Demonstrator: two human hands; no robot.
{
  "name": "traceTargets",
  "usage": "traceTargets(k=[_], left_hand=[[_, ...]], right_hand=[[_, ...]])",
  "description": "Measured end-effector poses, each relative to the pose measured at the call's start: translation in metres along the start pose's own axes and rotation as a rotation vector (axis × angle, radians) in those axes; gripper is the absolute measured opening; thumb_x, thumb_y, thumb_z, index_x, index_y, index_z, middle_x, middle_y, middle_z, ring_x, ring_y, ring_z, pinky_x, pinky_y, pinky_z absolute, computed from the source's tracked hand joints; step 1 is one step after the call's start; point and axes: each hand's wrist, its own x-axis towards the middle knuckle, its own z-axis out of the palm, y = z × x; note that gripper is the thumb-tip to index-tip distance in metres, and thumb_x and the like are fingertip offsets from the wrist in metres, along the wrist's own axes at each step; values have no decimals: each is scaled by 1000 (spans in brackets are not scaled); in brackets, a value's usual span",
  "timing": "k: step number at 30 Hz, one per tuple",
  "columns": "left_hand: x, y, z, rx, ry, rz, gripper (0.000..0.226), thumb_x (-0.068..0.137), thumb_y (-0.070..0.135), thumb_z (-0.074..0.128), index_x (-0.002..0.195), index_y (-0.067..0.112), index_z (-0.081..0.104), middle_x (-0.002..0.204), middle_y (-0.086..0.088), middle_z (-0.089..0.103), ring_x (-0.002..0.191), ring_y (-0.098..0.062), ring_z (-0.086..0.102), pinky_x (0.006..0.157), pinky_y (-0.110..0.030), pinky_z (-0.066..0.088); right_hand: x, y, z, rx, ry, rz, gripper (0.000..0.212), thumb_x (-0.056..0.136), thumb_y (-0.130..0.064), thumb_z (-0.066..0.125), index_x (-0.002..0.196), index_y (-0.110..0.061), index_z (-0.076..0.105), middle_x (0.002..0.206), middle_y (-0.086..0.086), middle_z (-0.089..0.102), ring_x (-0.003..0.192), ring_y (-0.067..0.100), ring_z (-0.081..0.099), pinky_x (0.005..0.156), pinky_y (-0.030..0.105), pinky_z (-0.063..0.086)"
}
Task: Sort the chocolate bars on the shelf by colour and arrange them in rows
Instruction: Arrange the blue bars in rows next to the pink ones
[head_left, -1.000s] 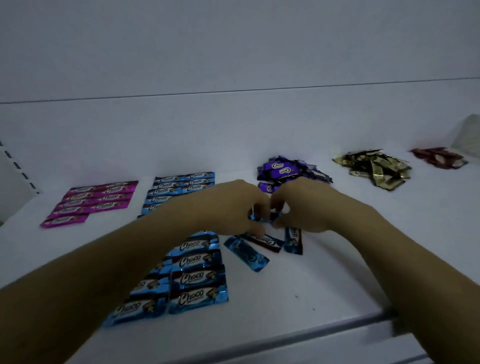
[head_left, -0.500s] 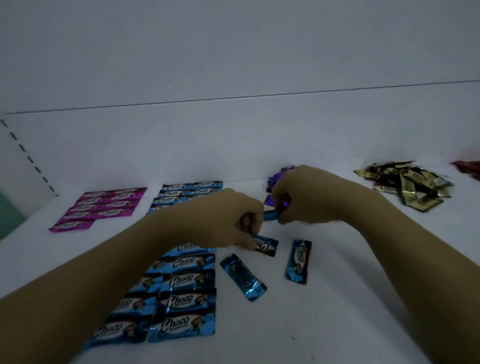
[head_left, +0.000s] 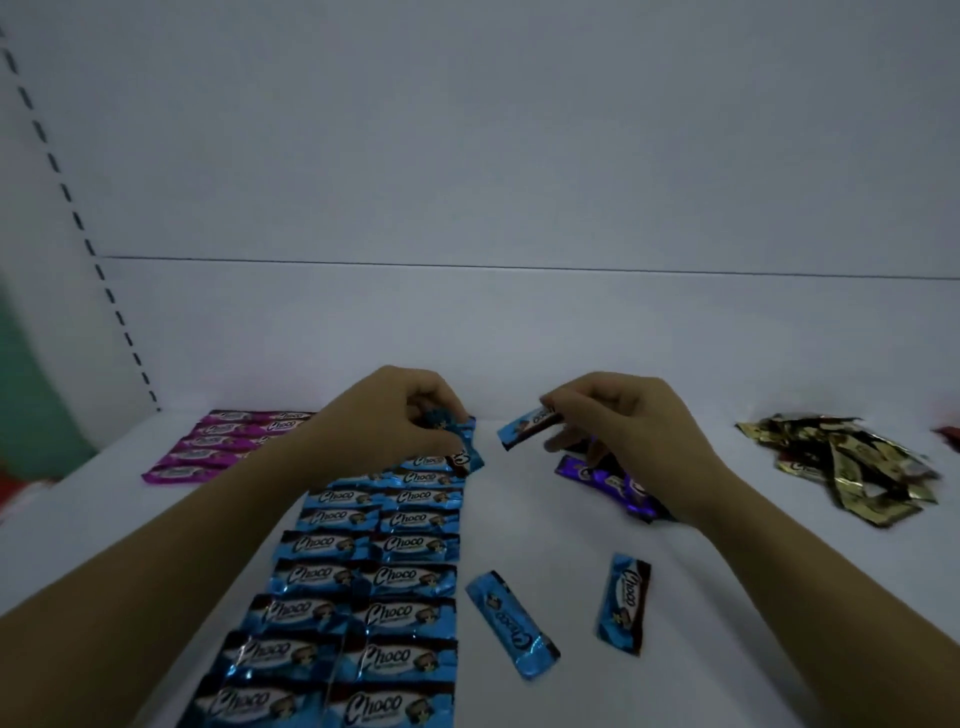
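We start with the shelf (head_left: 701, 665), white and flat, which carries everything; on it the blue rows (head_left: 363, 571) run away from us in two columns, the widest sorted block. Our left hand (head_left: 395, 421) is at their far end, its fingers (head_left: 436, 400) curled down and pinching the far blue bar (head_left: 465, 441), which touches the last bar of the right-hand column. Our right hand (head_left: 623, 421) hangs just beside it, its fingers (head_left: 566, 402) pinching the held blue bar (head_left: 527, 428) by one end, so the bar juts leftward, clear of the shelf. The gold heap (head_left: 841, 467) lies unsorted well to the right; the pink rows (head_left: 228, 441) lie sorted at far left; the purple heap (head_left: 613, 480) sits partly under our right wrist. The slanted loose bar (head_left: 511, 623) and the upright loose bar (head_left: 623, 603) lie near us, apart from the rows and from each other.

We judge these bars light and small, firm inside, in glossy foil that is likely slippery and quick to crinkle; a pinch across the body, or on the crimped end seal, should hold; pressing hard seems needless, and a careless nudge could shift the neighbouring rows.
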Motion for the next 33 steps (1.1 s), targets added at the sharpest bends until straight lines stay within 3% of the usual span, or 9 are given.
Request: traceTargets(k=[3,7,11,15,19,21,25,30,33], left_hand=[[-2,-9,-10,-176,125,-32,20,75,11,79,89,19,67,86,1,73,74,-13,71,62,-21,56],[3,-23,-17,-381,210,-57,18,74,9,78,88,5,66,78,-8,73,70,-20,71,63,-25,58],[15,-34,-26,-460,218,-35,14,77,5,76,89,5,70,76,-4,69,70,-17,69,64,-27,59],[30,-47,-38,-394,239,-16,29,77,12,77,104,17,67,71,5,71,73,-10,70,69,-24,58],[37,-63,-51,-192,241,3,12,79,18,77,89,18,71,75,2,73,73,-9,69,72,-23,55],[38,-70,-56,-91,218,27,7,81,16,74,87,21,72,78,2,73,69,-8,68,66,-24,54],[42,-84,-57,2,152,6,12,85,13,71,95,18,69,83,2,70,44,-8,60,46,-23,51],[48,-100,-55,62,63,7,26,87,16,69,110,26,60,105,9,62,72,-4,62,50,-9,43],[52,-109,-52,30,95,-33,18,86,13,70,103,17,65,102,5,65,72,-5,63,50,-11,46]], right_hand=[[5,-8,12,94,43,-31,13,89,-4,63,96,-12,72,71,7,72,63,15,69,53,24,51],[15,-14,27,264,42,8,33,87,4,62,111,-18,66,77,19,71,66,22,69,60,27,57],[36,-14,46,176,42,48,18,86,3,64,100,-7,70,78,12,73,67,18,70,58,24,57],[66,-12,66,89,53,121,9,85,-2,68,91,-9,69,75,6,69,64,10,62,56,24,52],[93,-19,85,-27,3,59,8,90,-10,63,84,-7,68,82,8,69,76,21,64,74,36,57],[101,-25,91,-123,-91,32,10,95,-15,57,92,-8,63,92,9,68,83,27,69,69,44,60],[106,-30,97,-314,-317,71,12,101,-24,46,96,-20,56,99,6,64,76,26,71,51,37,59],[117,-10,89,-631,-423,57,33,90,-19,65,119,-29,55,87,-11,65,77,5,63,61,16,48],[122,-2,82,-594,-346,84,24,81,-20,76,101,-26,63,78,-11,69,73,4,63,60,13,46]])
